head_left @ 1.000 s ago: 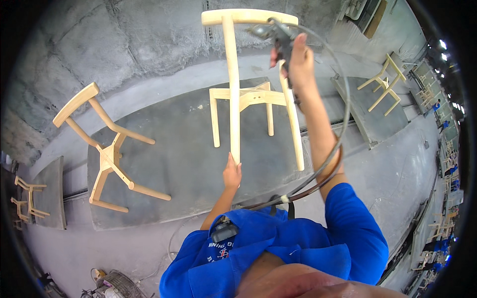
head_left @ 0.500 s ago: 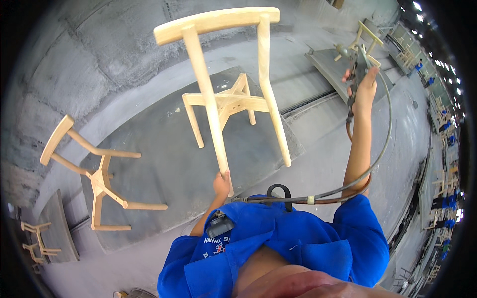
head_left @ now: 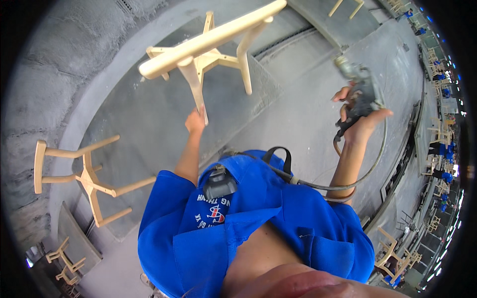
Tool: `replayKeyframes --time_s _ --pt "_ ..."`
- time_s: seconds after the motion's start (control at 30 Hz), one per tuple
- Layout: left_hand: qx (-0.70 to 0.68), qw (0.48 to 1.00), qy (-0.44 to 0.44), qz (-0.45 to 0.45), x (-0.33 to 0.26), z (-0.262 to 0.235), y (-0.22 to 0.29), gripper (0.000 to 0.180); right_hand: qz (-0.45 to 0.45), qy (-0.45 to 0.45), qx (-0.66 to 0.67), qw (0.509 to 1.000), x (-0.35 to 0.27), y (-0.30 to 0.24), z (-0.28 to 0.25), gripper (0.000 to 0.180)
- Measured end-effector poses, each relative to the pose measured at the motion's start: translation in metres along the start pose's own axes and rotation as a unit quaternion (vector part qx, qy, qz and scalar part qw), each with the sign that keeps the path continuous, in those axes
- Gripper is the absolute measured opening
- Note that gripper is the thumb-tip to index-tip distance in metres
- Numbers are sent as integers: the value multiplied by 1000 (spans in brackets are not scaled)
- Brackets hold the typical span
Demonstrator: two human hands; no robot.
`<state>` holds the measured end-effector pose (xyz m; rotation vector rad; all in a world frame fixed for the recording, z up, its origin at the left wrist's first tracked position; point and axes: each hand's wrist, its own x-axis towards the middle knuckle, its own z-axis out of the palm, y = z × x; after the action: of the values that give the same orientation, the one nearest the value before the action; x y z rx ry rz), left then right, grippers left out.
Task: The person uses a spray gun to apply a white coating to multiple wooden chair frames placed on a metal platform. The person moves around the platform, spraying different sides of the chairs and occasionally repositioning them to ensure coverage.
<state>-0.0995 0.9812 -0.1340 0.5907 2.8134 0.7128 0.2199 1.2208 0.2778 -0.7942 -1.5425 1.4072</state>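
A pale wooden chair frame (head_left: 211,42) without a seat stands tilted on a dark grey board (head_left: 149,124). My left hand (head_left: 195,120) is wrapped round the lower end of one of its legs. Its curved top rail runs slantwise above the crossed seat supports. Off to the right, my right hand (head_left: 360,126) carries a spray gun (head_left: 365,94), blurred by motion. The thumb sticks out to the side and some fingers are loosely bent near the trigger. A grey hose (head_left: 370,174) loops from the gun back past my forearm. The gun is apart from the chair.
A second bare chair frame (head_left: 89,176) lies at the left on the same board. More frames (head_left: 67,260) sit at the lower left, and others (head_left: 392,253) at the right, where people in blue work far off. A dusty grey wall (head_left: 59,64) curves along the left.
The held chair has tipped and turned, its top rail now slanting. My left hand has shifted up and left in view. My right hand has lowered with the spray gun, thumb now stretched out.
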Motion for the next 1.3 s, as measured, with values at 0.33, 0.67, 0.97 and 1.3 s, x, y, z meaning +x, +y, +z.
replayKeyframes --time_s 0.33,0.67,0.97,1.3 --pt "-281 898 -338 -22 -216 -23 -13 69 207 22 121 971 3 139 -29 97" --pt "-293 919 -178 -194 -351 -73 -27 70 333 113 -12 936 -27 309 -67 81" --pt "-404 855 -169 -278 -362 -95 -58 70 214 -140 -353 900 -76 358 -31 59" --pt "-425 849 -283 -137 -319 -142 -103 68 -123 -224 -560 788 -110 106 83 42"
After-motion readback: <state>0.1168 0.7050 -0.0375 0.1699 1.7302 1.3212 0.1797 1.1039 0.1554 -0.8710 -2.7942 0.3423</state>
